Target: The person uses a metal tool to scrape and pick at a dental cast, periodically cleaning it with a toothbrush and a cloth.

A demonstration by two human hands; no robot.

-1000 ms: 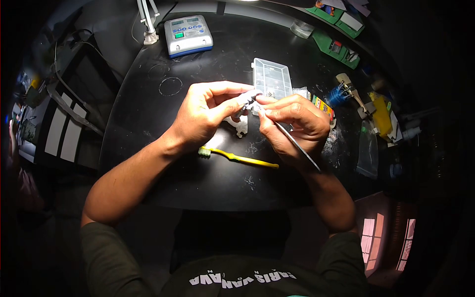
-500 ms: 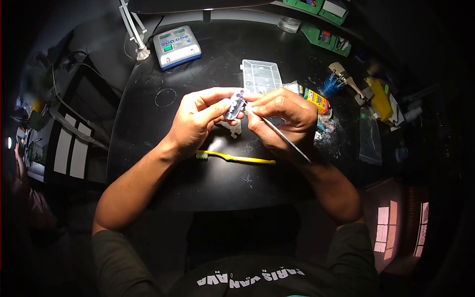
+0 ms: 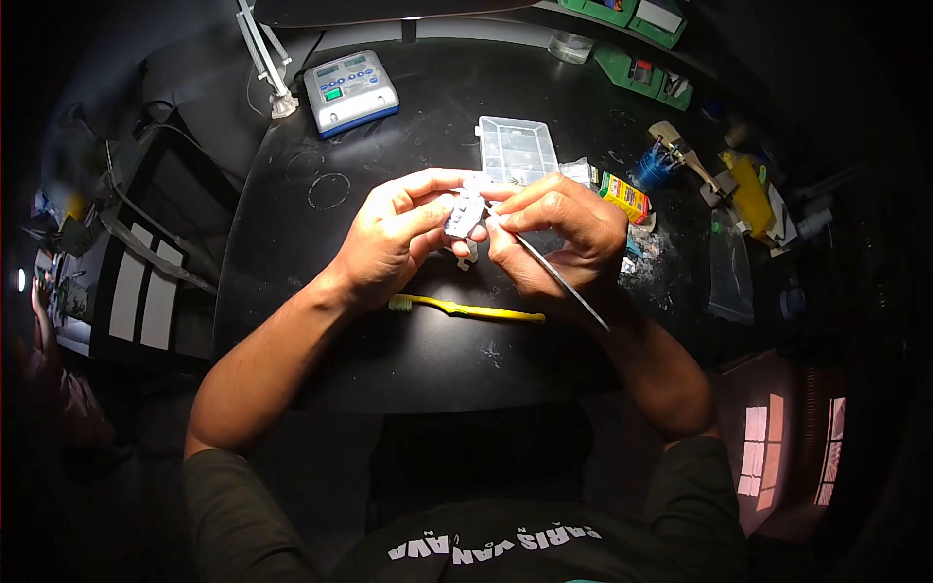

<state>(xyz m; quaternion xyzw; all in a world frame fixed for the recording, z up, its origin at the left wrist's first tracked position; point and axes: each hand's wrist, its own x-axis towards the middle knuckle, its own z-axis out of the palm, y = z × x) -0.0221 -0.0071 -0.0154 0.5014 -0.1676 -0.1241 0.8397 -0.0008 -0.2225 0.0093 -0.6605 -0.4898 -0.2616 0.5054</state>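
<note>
Pinched between the thumb and fingers of my left hand (image 3: 394,223) is a small pale grey dental cast (image 3: 465,216) with tooth-like bumps along it. My right hand (image 3: 562,233) grips a thin metal hand instrument (image 3: 556,276) like a pen. Its tip is at the right side of the cast, partly hidden by my fingers, and its shaft slants down to the right. Beneath my hands a whitish piece (image 3: 469,257) lies on the table, mostly covered. Nearer to me is a yellow toothbrush (image 3: 476,311), lying across the table with its bristles at the left.
On the black table (image 3: 321,374) stand a grey and blue control unit (image 3: 352,92), a clear compartment box (image 3: 516,148) and a yellow-red small box (image 3: 624,198). Brushes in a blue holder (image 3: 655,167) and a plastic bag (image 3: 731,277) are at the right. Green bins (image 3: 641,82) sit behind.
My left hand has turned the cast, so that its bumpy face catches more light. The instrument stays beside it, its shaft tilted slightly differently.
</note>
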